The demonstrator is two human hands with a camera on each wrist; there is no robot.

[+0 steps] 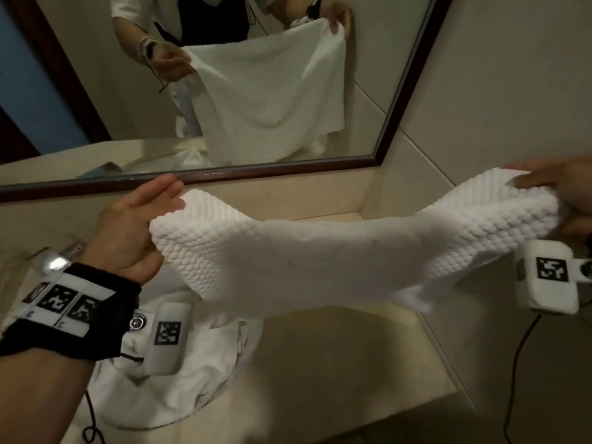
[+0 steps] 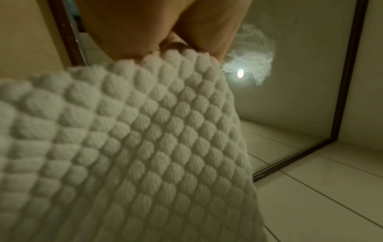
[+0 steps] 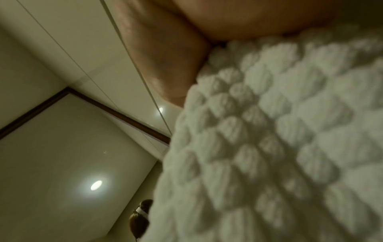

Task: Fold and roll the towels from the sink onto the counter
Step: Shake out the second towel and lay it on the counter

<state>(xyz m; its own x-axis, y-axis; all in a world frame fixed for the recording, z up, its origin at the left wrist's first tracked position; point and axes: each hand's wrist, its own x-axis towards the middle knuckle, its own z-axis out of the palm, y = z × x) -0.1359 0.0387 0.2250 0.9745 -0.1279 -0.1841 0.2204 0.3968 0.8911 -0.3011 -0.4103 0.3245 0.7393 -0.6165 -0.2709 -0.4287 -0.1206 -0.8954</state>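
A white towel (image 1: 320, 251) with a bumpy weave hangs stretched in the air between both hands, above the counter (image 1: 336, 363). My left hand (image 1: 134, 225) pinches its left end, and my right hand (image 1: 557, 190) grips its right end near the side wall. Close up, the left wrist view shows the towel (image 2: 124, 155) under my left hand (image 2: 161, 32), and the right wrist view shows the towel (image 3: 279, 147) under my right hand (image 3: 186, 41). More white towels (image 1: 179, 379) lie crumpled in the sink at lower left.
A dark-framed mirror (image 1: 224, 75) stands behind the counter and reflects the person holding the towel. A tiled wall (image 1: 496, 107) closes the right side. A chrome faucet (image 1: 54, 261) sits at the left by the sink. Beige counter surface shows right of the sink.
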